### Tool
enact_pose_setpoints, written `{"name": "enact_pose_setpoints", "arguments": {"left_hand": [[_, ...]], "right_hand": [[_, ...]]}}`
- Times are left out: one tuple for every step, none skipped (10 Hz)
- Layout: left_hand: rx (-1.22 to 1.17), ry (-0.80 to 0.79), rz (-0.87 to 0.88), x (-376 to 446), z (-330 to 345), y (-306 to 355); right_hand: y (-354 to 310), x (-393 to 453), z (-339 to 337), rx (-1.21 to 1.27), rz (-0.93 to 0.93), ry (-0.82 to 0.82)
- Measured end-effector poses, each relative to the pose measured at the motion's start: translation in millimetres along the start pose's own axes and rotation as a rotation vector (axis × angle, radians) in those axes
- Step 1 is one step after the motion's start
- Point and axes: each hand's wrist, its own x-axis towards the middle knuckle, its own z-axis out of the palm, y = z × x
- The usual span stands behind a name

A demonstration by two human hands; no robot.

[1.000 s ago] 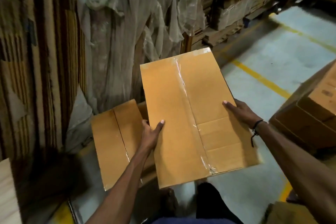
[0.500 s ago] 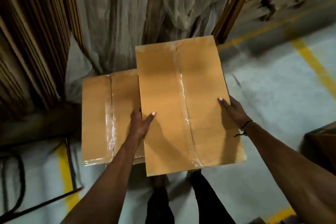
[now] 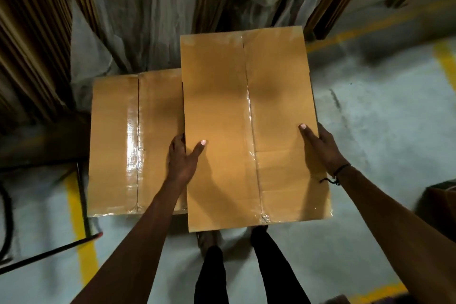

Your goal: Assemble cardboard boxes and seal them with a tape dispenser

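Note:
I hold a sealed brown cardboard box (image 3: 222, 106) in front of me, its top seam covered with clear tape. My left hand (image 3: 181, 160) grips its left side, thumb lying on the top face. My right hand (image 3: 320, 148) grips its right side, thumb on top as well. A second taped box (image 3: 118, 136) sits lower to the left, right beside the held one, partly hidden behind it. No tape dispenser is in view.
Stacked flat cardboard sheets (image 3: 29, 44) stand at the left. Plastic sheeting (image 3: 160, 7) hangs behind the boxes. The grey floor carries yellow lines (image 3: 79, 217). A dark rod (image 3: 49, 252) lies at the lower left. Another carton corner (image 3: 439, 202) shows at the right edge.
The held box has swung from tilted to square with the second box and dropped closer beside it. The view has turned down and left. Both hands keep the same grip.

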Motion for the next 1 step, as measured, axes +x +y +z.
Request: {"name": "enact_pose_setpoints", "arguments": {"left_hand": [[0.015, 0.009, 0.01, -0.7, -3.5, 1.7]], "right_hand": [[-3.2, -3.4, 3.9, -0.06, -0.013, 0.042]]}}
